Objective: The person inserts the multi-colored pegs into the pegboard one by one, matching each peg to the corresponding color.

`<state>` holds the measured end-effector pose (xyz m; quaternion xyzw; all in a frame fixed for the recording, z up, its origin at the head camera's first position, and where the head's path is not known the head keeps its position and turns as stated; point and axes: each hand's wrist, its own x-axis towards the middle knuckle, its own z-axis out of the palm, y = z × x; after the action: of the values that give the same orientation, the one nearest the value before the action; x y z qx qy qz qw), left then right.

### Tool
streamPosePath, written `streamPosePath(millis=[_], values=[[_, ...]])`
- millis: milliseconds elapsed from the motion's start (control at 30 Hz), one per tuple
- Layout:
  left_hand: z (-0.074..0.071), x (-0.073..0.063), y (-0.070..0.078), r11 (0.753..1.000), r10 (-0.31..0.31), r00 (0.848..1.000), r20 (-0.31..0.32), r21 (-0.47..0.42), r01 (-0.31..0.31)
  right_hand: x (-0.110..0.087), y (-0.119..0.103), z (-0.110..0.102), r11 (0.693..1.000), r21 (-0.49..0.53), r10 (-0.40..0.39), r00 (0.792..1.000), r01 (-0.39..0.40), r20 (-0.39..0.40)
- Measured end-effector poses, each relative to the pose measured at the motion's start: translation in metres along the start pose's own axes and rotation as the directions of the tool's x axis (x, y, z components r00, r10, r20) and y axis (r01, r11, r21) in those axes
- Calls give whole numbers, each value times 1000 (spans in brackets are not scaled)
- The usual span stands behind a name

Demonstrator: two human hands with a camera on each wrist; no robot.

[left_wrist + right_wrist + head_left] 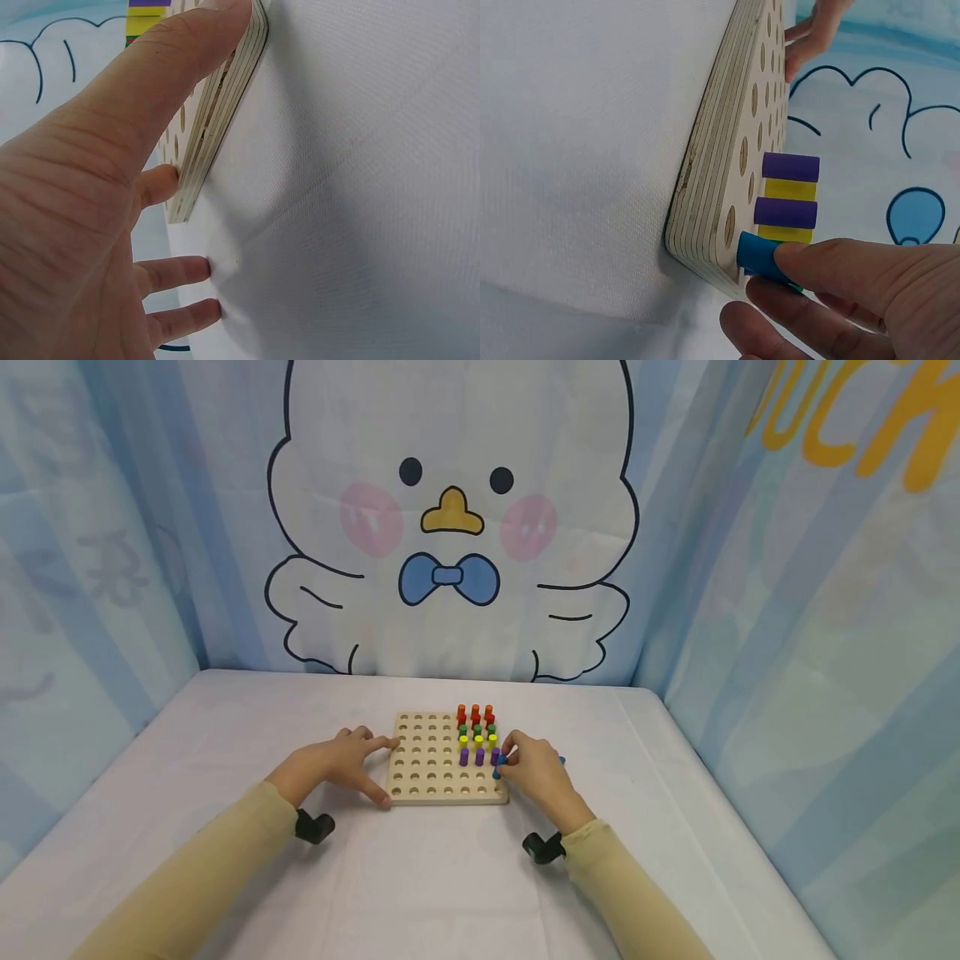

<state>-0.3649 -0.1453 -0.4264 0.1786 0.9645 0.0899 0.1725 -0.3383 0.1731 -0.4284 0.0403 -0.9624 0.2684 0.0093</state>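
Note:
A light wooden pegboard (pixel 450 802) lies flat on the table, with short rows of coloured pegs in its right half. My left hand (pixel 341 764) rests at the board's left side, its thumb (pixel 187 37) on the near corner and the index finger at the edge. The other fingers spread outward in the left wrist view. Between thumb and fingers, my right hand (pixel 540 772) pinches a blue peg (pixel 757 253). That peg's lower end is right at the board's face near the right edge, in front of the purple pegs (pixel 787 214). Part of the peg is hidden by the fingers.
Behind the purple pegs stand rows of yellow pegs (pixel 478 742), green, red and orange pegs (pixel 476 710). Something blue (pixel 562 761) shows just beyond my right hand on the white-covered table (pixel 420 885). Printed curtains (pixel 825 677) surround the table's back and sides.

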Motion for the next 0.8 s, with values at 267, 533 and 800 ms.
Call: streamPosePath(millis=[267, 533, 800], values=[[0, -1, 0, 1000, 10, 1000, -10, -10, -10, 0, 1, 6, 997, -56, -61, 998, 62, 10], [-2, -4, 2, 1000, 0, 1000, -6, -11, 0, -2, 0, 5, 997, -48, -54, 998, 55, 17], [-2, -5, 4, 1000, -5, 1000, -4, -17, 5, -2, 3, 4, 998, -38, -48, 998, 49, 28]])
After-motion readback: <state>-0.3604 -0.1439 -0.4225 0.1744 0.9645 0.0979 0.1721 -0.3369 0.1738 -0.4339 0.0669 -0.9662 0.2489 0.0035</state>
